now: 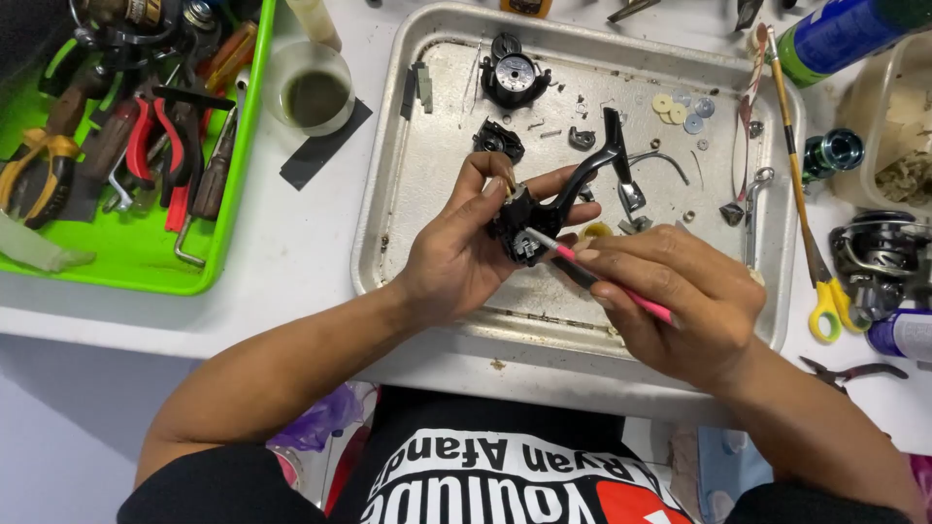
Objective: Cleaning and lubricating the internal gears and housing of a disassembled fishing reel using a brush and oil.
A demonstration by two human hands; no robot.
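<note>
The white table [291, 281] carries a metal tray [437, 39] with small parts in the middle, a green tray [228, 209] full of tools at one side, a glass jar [313, 87], yellow-handled scissors [825, 291] and pliers [854, 372].

I see tool bin [126, 254] left of tray [408, 175] | cup [311, 89] between them | scissors [827, 301] right (loose washers [680, 107] in tray)
</note>
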